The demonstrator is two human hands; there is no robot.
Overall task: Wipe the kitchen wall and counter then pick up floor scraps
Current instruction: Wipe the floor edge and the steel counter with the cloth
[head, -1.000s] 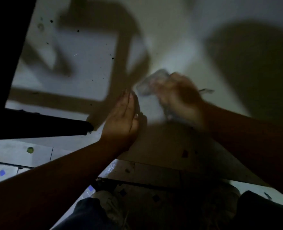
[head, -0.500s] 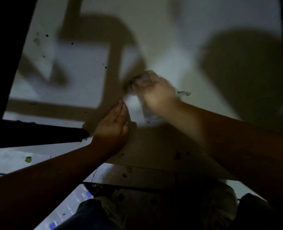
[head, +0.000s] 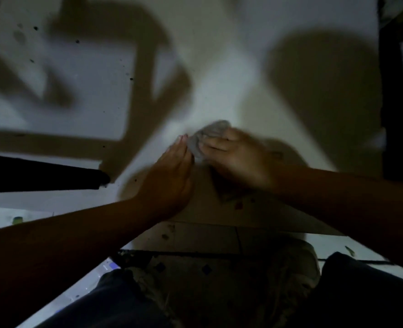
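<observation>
A white wall [head: 219,67] fills the upper view, with small dark specks at its left. My left hand [head: 172,171] lies flat against the wall with its fingers straight and together. Right beside it, my right hand [head: 233,152] presses a crumpled grey cloth [head: 205,138] against the wall; the hand is blurred, and its fingers curl over the cloth. The cloth's edge nearly touches my left fingertips. Below the hands, the tiled floor [head: 195,235] carries a few small scraps, including a reddish one [head: 238,205].
A dark bar or ledge [head: 44,174] juts in from the left, ending near my left wrist. A dark vertical edge [head: 394,91] bounds the wall on the right. My knees in dark trousers and my shoes [head: 302,268] are at the bottom. A green scrap [head: 18,220] lies at left.
My right hand has swept the cloth leftward and down along the wall until it sits against my left fingertips. My left hand stays flat on the wall.
</observation>
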